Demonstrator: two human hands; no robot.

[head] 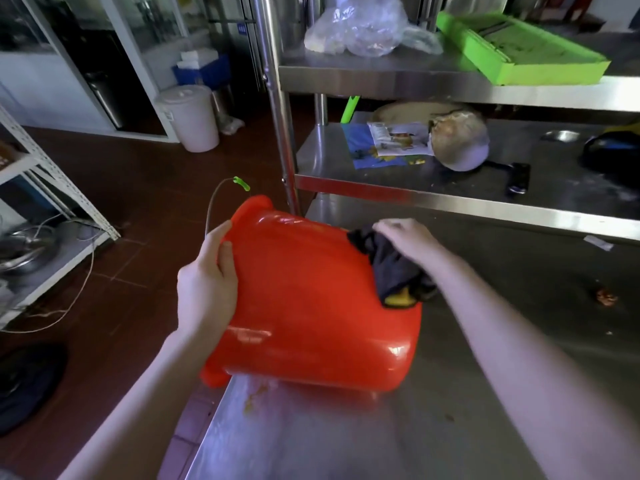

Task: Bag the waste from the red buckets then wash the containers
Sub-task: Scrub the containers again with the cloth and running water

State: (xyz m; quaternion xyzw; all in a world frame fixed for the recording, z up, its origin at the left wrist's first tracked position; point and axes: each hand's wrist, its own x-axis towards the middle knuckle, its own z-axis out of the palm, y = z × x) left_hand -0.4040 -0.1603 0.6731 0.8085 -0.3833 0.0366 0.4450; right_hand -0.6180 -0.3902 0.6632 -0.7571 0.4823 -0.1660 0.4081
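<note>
A red bucket [311,299] lies on its side on the steel table [485,393], its rim hanging over the table's left edge and its wire handle with a green grip [241,184] sticking up behind. My left hand [207,275] grips the rim, thumb on the outer wall. My right hand [408,239] presses a dark cloth with a yellow patch [394,271] against the bucket's bottom end. The bucket's inside is hidden.
Yellow-brown smears [254,400] and a scrap [606,297] lie on the table. Steel shelves [415,195] rise behind with a clear plastic bag [360,29], a green tray [519,53], packets and a bowl. A white lidded bucket [190,116] stands on the brown floor, a rack [52,188] at left.
</note>
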